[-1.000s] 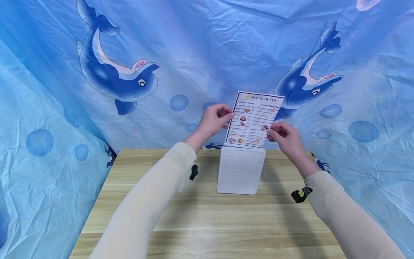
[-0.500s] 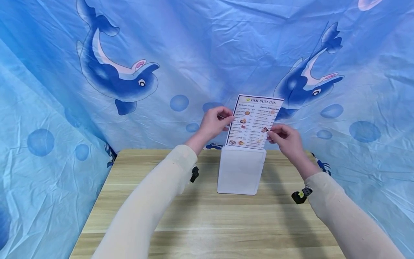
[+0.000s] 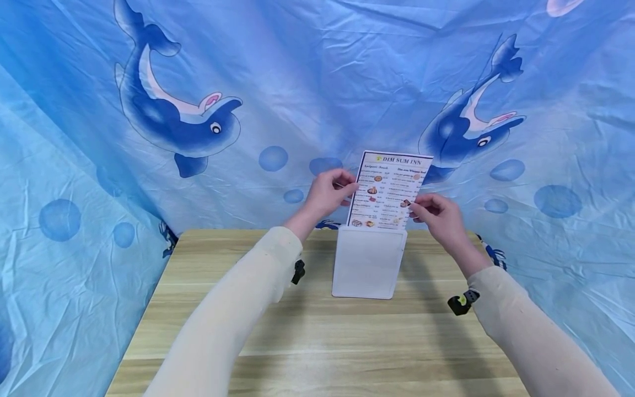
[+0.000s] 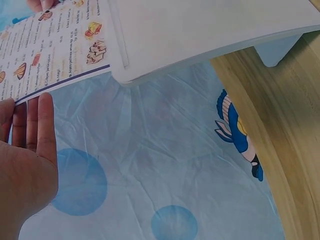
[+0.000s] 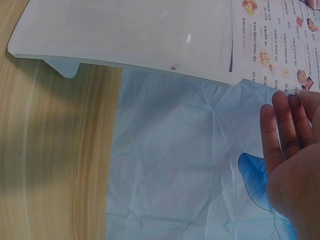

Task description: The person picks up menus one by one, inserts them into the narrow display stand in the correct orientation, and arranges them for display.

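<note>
A printed menu sheet, headed DIM SUM INN, stands upright above a white display stand on the table. Its lower edge meets the stand's top edge, and a bottom strip appears to be inside the stand. My left hand pinches the menu's left edge between thumb and fingers. On the opposite edge, lower down, my right hand pinches the sheet the same way. Both wrist views show the menu emerging at the white stand, whose small foot rests on the wood.
The wooden table reaches back to a blue curtain printed with dolphins and bubbles. The stand is near the table's back edge. Black wrist cameras hang below the sleeves.
The menu has moved down a little toward the stand, with both hands lowering along with it. Less of its bottom part shows above the stand's top edge. The stand stays in place.
</note>
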Demonstrator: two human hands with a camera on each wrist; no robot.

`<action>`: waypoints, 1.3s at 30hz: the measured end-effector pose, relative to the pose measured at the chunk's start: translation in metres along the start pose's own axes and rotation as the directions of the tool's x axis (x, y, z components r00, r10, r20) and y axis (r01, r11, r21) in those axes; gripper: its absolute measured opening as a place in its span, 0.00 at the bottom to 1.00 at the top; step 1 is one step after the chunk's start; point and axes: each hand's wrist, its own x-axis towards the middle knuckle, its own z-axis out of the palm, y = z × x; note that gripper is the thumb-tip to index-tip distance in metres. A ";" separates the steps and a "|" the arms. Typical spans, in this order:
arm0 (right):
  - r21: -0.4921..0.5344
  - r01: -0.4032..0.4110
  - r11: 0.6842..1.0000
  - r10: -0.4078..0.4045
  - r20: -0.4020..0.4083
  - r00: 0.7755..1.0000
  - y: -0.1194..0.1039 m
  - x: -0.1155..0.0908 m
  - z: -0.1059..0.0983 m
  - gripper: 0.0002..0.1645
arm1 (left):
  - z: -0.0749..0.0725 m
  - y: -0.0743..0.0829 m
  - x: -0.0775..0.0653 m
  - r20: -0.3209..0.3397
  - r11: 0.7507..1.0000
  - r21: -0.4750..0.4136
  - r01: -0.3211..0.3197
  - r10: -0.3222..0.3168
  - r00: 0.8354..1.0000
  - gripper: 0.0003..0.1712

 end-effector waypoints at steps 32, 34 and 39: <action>0.069 -0.057 0.996 0.058 -0.013 0.998 -0.010 0.001 0.005 0.17 | -0.001 -0.021 -0.006 0.006 0.997 -0.065 0.030 -0.030 1.000 0.07; 0.064 -0.054 0.996 0.055 -0.011 0.998 -0.009 0.000 0.005 0.17 | -0.001 -0.022 -0.006 0.011 0.997 -0.072 0.033 -0.032 0.999 0.07; 0.095 -0.035 0.995 0.035 0.005 0.999 -0.008 -0.002 0.006 0.16 | -0.001 -0.025 -0.008 0.017 0.996 -0.073 0.043 -0.042 0.999 0.06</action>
